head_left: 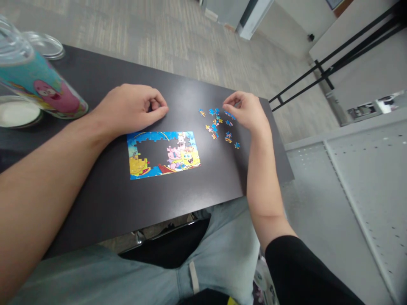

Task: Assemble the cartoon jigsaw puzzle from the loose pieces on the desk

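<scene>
Striped grey carpet [121, 25] beyond a dark surface [219, 182] that runs aslant across the view. Far left: tall cylinder [57, 95] with a pink cartoon figure, tilted in view, clear at its top; clear round lid [47, 44] behind it, pale round disc [19, 113] beside it. All three sit off to the side, probably to leave working room.

Next, left hand [136, 108]: forearm reaching in from lower left, wrist just beside the puzzle's upper left corner, back of hand up. Fingers curled, thumb tip up by the forefinger; grip narrow, no piece visible in it. Looks like a resting pose, heel of the hand low by the surface.

Puzzle [187, 159] lies flat between the forearms, nearer the body than the hands. Border joined most of the way round, yellow and pink characters filled in at right, dark gap in the middle. Central placing presumably suits both hands.

Right of it, loose pieces [214, 129], mostly blue, scattered (a few touch or overlap; I can't sort out which). Spread probably helps show their shapes.

Right hand [246, 108] over the scatter's far right edge: forearm nearly upright in view, wrist bent inward, thumb and forefinger close together. Grip narrow; cannot tell whether a piece is pinched. Black sleeve [305, 267] below; perforated grey panel [359, 169] farthest right.
</scene>
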Available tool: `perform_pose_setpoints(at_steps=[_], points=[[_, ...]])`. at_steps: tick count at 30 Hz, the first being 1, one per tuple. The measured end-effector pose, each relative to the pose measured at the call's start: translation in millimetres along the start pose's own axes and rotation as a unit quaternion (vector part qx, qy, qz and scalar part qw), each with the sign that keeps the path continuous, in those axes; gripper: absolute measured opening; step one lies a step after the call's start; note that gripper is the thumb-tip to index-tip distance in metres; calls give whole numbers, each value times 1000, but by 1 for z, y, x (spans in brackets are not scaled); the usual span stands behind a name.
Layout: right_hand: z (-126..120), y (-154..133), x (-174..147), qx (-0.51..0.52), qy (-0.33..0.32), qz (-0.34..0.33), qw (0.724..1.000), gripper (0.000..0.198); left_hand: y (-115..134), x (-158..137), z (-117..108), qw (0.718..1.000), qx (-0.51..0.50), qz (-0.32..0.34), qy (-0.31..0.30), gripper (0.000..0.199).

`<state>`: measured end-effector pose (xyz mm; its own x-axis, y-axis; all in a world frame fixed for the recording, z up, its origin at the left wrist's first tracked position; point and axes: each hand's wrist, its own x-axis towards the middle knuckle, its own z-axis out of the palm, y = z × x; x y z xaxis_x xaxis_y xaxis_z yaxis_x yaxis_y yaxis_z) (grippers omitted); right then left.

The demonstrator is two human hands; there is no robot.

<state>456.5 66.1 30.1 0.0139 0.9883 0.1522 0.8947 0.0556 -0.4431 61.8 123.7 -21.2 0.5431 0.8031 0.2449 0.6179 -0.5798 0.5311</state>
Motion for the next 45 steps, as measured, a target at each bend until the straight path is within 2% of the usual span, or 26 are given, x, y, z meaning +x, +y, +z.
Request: perform_pose_setpoints(at_steps=[3,6,8,12,21,28,31,38,45], points=[[-7,-4,-5,14,-69,12,997,8,0,0,-1,1000,7,15,7,36],[-9,-10,-7,41,-155,-11,987,18,0,0,0,1000,6,19,12,36],[-8,-12,-7,43,-178,-25,983,18,0,0,0,1000,6,21,13,37],[-4,-15,-7,35,-178,-41,983,14,0,0,0,1000,13,16,7,38],[-2,-20,-8,67,-215,-46,973,17,7,-1,-2,1000,20,-7,-2,41],[-7,-21,-10,-12,-194,-50,980,4,8,-3,-1,1000,8,-14,-8,41],[-7,-22,-10,-15,-193,-48,980,9,7,-3,-1,1000,-3,-17,-8,41],[-7,-24,-15,43,-199,-26,979,16,9,-2,-2,1000,-13,-3,5,35],[-3,-36,-19,198,-205,-15,959,28,9,-2,-2,1000,-7,-12,0,33]])
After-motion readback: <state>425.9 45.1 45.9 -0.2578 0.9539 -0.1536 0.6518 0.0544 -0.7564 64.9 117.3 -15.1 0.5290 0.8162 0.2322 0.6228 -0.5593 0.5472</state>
